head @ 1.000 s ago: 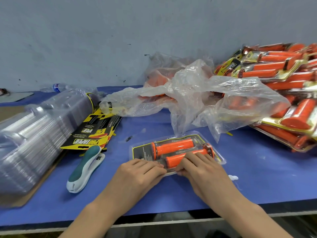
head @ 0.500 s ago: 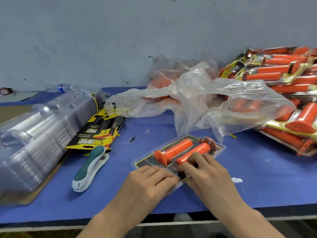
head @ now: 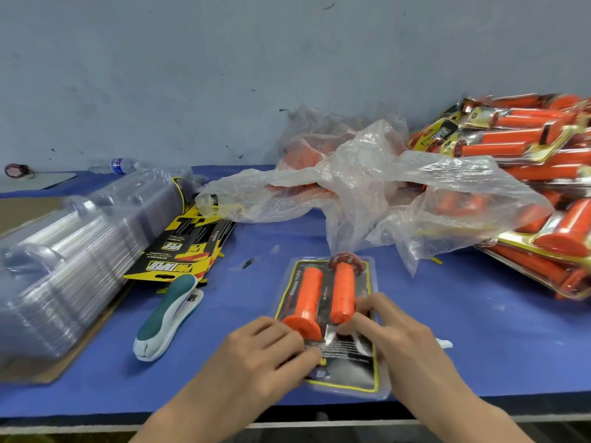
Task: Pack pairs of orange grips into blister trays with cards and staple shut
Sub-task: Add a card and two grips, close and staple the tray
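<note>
A clear blister tray (head: pixel 371 386) with a black and yellow card lies lengthwise in front of me, holding two orange grips (head: pixel 308 297) side by side. My left hand (head: pixel 262 350) rests on the tray's near left side, its fingers bent onto the plastic beside the left grip's flange. My right hand (head: pixel 395 335) presses the tray's right side, fingertips touching the plastic at the right grip's near end. A teal and white stapler (head: pixel 168 316) lies on the blue table (head: pixel 463 340) to the left, untouched.
A stack of empty clear trays (head: pixel 73 251) fills the left, with printed cards (head: pixel 184 251) beside it. Crumpled plastic bags (head: pixel 377 190) of loose grips sit behind the tray. Finished packs (head: pixel 527 174) pile up at right. A water bottle (head: pixel 116 165) lies by the wall.
The tray has been turned from lying crosswise to pointing away from me. Both hands stayed on its near end through the turn.
</note>
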### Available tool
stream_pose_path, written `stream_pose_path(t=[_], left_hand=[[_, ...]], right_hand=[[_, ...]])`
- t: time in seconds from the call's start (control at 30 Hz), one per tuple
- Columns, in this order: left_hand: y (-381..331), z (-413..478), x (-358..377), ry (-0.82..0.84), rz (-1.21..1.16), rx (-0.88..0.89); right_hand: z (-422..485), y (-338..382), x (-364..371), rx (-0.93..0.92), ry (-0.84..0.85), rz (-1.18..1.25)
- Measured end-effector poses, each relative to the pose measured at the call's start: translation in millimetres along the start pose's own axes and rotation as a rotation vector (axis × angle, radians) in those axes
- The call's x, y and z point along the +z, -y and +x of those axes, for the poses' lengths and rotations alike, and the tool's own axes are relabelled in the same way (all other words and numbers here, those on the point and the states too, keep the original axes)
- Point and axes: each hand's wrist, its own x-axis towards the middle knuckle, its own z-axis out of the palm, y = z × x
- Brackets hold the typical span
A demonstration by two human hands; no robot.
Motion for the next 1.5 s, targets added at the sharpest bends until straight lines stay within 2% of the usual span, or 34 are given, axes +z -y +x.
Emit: stream_pose_path(t=[0.07,0.13,0.2,0.27,0.33,0.43,0.47,0.53,0.6,0.67,0.77,0.83,0.9,0.93,1.0,1.1,1.17,1.33,1.5], left_hand=[[0,-4,-2,-0.036,-0.071,0.007],[9,-15,-6,-0.008,-0.130,-0.060],[23,-26,-9,0.076,-0.108,-0.177],[36,-31,-8,0.146,-0.034,-0.287],[45,-29,-5,0.185,0.006,-0.351],[53,-23,3,0.187,0.004,-0.336],[54,-21,4,0.184,-0.007,-0.343],[56,-19,6,0.181,0.014,-0.356],[58,-18,6,0.179,0.047,-0.350],[59,-18,5,0.171,0.070,-0.343],[58,-18,4,0.159,0.104,-0.328],[56,-17,1,0.136,0.130,-0.312],[54,-14,-3,0.108,0.154,-0.294],[52,-13,-4,0.101,0.157,-0.290],[46,-7,-4,0.092,0.156,-0.284],[33,3,3,0.063,0.094,-0.302],[25,5,9,0.053,0.026,-0.319],[13,-2,18,0.103,-0.146,-0.381],[20,-4,11,0.132,-0.117,-0.364]], right_hand=[[-2,-7,-1,0.092,0.100,0.237],[4,-12,-7,0.292,0.225,0.771],[5,-28,-2,0.385,0.239,0.994],[9,-36,0,0.429,0.214,1.066],[15,-39,1,0.389,0.154,1.051],[19,-38,1,0.303,0.075,1.073],[24,-37,2,0.307,0.070,1.206],[29,-48,8,0.384,0.094,1.432],[36,-54,11,0.504,0.187,1.487],[34,-67,13,0.589,0.199,1.338],[27,-86,3,0.618,0.196,1.016],[22,-100,-7,0.741,0.028,0.999],[22,-101,-23,0.786,-0.118,0.900],[23,-96,-27,0.750,-0.152,0.794],[27,-59,-31,0.544,-0.196,0.548],[26,13,-11,0.137,-0.083,0.076],[25,37,10,-0.031,0.001,-0.147],[30,37,26,-0.021,0.012,-0.304],[27,29,30,-0.081,-0.085,-0.367]])
